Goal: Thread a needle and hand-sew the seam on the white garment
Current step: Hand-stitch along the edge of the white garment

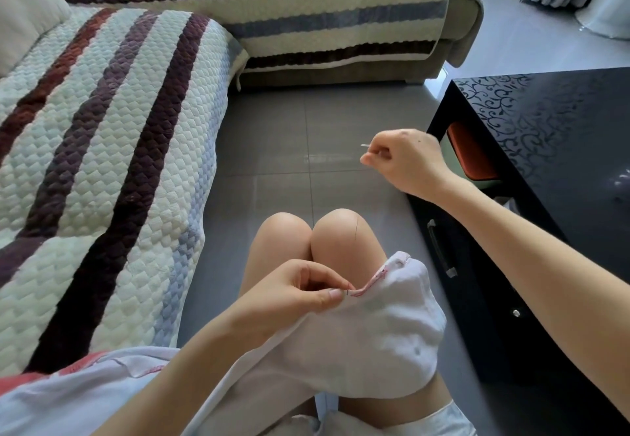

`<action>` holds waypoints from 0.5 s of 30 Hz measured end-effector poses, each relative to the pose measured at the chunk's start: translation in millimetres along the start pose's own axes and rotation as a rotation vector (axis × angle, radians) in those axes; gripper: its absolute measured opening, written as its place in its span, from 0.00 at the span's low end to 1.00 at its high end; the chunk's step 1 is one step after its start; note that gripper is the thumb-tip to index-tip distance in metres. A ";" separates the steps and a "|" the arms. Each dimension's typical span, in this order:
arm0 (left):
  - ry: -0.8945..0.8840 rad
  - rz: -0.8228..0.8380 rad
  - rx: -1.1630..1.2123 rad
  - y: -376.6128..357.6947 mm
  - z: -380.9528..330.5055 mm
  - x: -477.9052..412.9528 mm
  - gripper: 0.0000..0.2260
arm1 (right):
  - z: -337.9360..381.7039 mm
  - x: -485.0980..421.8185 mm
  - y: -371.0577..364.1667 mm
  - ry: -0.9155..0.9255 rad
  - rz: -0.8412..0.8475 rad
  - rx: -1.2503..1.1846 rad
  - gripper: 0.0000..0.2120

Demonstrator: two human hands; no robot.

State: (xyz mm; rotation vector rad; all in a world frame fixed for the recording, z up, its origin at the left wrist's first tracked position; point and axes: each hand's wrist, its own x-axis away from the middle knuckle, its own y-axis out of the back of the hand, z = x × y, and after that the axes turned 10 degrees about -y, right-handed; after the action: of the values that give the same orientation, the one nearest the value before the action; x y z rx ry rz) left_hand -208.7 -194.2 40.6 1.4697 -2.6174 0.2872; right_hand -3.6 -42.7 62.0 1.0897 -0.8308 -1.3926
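White garment (368,326) in left hand (293,295), needle (364,145) in right hand (405,162)

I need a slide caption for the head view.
Left hand pinches the pink-edged seam of the white garment; raised right hand pinches the needle.

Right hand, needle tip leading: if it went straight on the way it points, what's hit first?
Right hand with the needle points left over grey floor; way looks free until the striped sofa cover, though depth is unclear.
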 end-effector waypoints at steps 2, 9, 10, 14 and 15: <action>0.009 0.002 0.015 -1.1 -0.4 0.7 0.07 | -10.5 -14.3 -8.5 -0.045 -0.143 0.093 0.12; 0.044 0.062 0.050 -0.1 2.8 2.2 0.07 | -52.8 -43.1 -33.5 -0.237 -0.160 0.368 0.10; 0.045 0.068 0.054 0.3 2.3 3.1 0.07 | -58.6 -45.1 -37.1 -0.262 -0.146 0.387 0.09; 0.046 0.070 0.060 3.0 2.1 5.1 0.06 | -70.8 -44.5 -48.5 -0.314 -0.072 0.413 0.09; 0.047 0.074 0.064 3.3 2.0 5.0 0.07 | -68.9 -42.3 -49.7 -0.316 -0.062 0.398 0.10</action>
State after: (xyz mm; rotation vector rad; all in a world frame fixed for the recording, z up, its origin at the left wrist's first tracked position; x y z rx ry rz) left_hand -214.2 -197.2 39.3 1.3684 -2.6521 0.4117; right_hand 42.3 12.2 -0.3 1.2164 -1.3568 -1.5124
